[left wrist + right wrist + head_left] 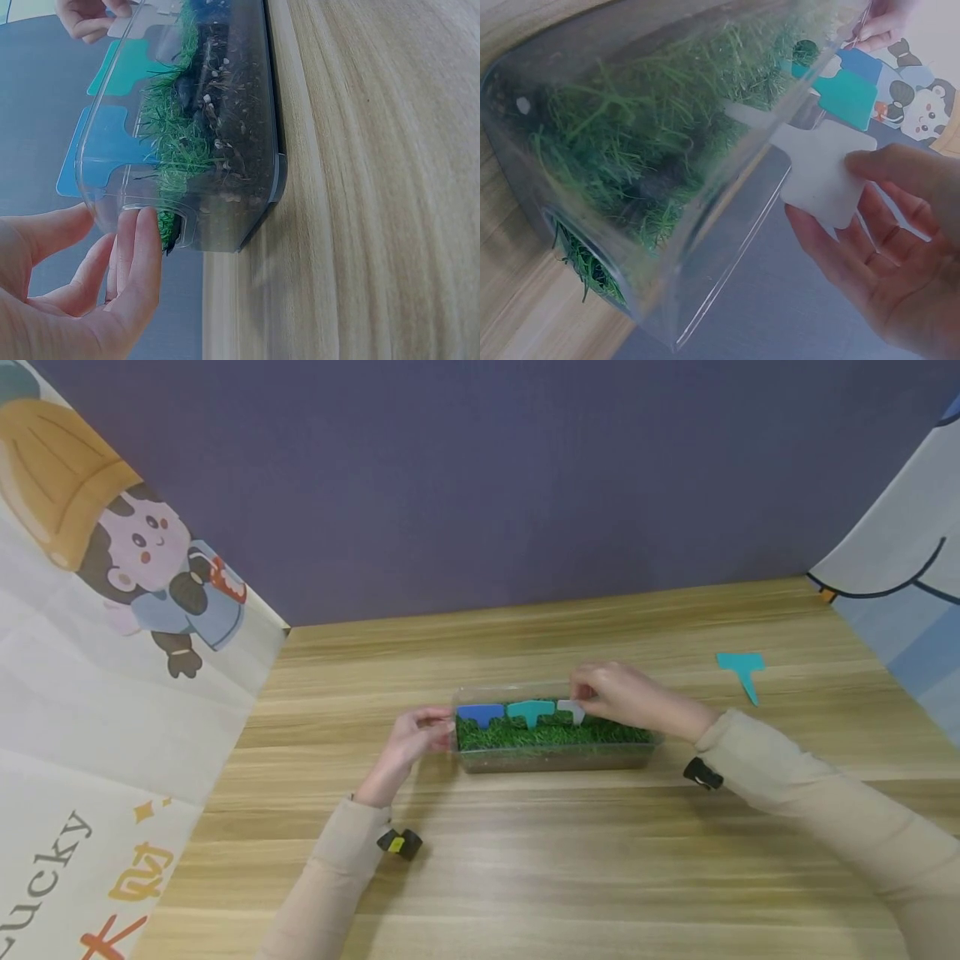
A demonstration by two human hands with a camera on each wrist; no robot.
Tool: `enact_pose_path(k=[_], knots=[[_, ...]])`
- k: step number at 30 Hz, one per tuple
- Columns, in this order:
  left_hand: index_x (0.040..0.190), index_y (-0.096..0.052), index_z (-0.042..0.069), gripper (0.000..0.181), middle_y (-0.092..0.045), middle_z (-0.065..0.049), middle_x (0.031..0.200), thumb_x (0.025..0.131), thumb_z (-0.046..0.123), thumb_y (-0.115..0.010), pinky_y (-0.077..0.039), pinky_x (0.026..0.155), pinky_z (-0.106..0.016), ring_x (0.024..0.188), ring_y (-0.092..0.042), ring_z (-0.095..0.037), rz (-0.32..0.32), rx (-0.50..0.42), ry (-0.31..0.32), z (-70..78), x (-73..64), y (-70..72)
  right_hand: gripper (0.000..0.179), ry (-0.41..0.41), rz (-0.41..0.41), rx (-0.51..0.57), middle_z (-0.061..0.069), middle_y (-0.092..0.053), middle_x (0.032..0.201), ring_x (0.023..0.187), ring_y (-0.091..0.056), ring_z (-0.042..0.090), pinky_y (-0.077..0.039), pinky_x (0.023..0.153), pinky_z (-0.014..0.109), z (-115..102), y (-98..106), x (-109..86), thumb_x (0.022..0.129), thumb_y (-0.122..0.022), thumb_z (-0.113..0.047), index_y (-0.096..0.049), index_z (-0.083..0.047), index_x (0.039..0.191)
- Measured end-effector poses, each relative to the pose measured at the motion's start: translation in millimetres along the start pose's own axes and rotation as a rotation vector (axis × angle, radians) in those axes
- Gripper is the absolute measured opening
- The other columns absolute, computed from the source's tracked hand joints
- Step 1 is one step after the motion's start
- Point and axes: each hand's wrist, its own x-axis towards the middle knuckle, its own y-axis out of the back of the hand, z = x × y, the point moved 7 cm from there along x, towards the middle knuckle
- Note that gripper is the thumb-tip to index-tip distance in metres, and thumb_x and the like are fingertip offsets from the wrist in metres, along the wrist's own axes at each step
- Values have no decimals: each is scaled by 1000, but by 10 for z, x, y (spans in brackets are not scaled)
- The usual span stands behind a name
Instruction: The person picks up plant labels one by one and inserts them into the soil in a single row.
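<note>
A clear plastic box (pixel 555 762) stands on the table with dark soil (pixel 232 120) and green grass (pixel 551 737) inside. My left hand (pixel 411 745) holds the box's left end, its fingers at the cut-out and its thumb by the rim. Between thumb and fingers, my right hand (pixel 907 232) pinches the broad head of a white plant label (pixel 825 172), whose stem points down into the grass. Along the back of the box, a blue plant label (pixel 481 714) and a teal plant label (pixel 531 710) stand upright in the grass.
Another teal plant label (pixel 742 670) lies flat on the wooden table (pixel 570 868), right of the box. A dark blue panel (pixel 525 485) rises behind the table. Printed sheets with cartoon figures hang at the left (pixel 112 710) and right.
</note>
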Motion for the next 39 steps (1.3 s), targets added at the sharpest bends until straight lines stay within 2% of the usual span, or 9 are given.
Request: enact_pose_path(k=[6, 14, 25, 39], knots=[[112, -52, -5, 32, -58, -13, 93, 81, 0, -57, -53, 74, -33, 69, -58, -15, 6, -3, 9, -1, 9, 0, 9, 1, -14, 7, 1, -58, 75, 68, -55, 12, -49, 59, 25, -10, 3, 11, 75, -63, 2, -60, -6, 76], [112, -53, -6, 32, -58, -15, 93, 82, 2, -58, -54, 72, -33, 69, -59, -17, 0, 2, -13, 20, 8, 7, 10, 5, -32, 33, 0, -58, 75, 67, -54, 11, -49, 58, 24, -5, -14, 15, 76, -62, 2, -59, -7, 76], [111, -53, -7, 31, -58, -15, 93, 82, 0, -58, -54, 72, -32, 68, -59, -17, 11, -3, -9, 10, 4, 20, 8, -24, -81, 81, 0, -58, 77, 69, -55, 10, -50, 59, 24, 19, -77, -2, 80, -61, 1, -61, -7, 82], [112, -53, -6, 31, -58, -11, 91, 82, 1, -57, -54, 71, -29, 67, -57, -14, 9, 9, 1, -2, 7, 21, 7, -54, -80, 69, -1, -59, 78, 70, -55, 9, -50, 60, 22, 14, -84, 3, 79, -63, -2, -63, -8, 84]])
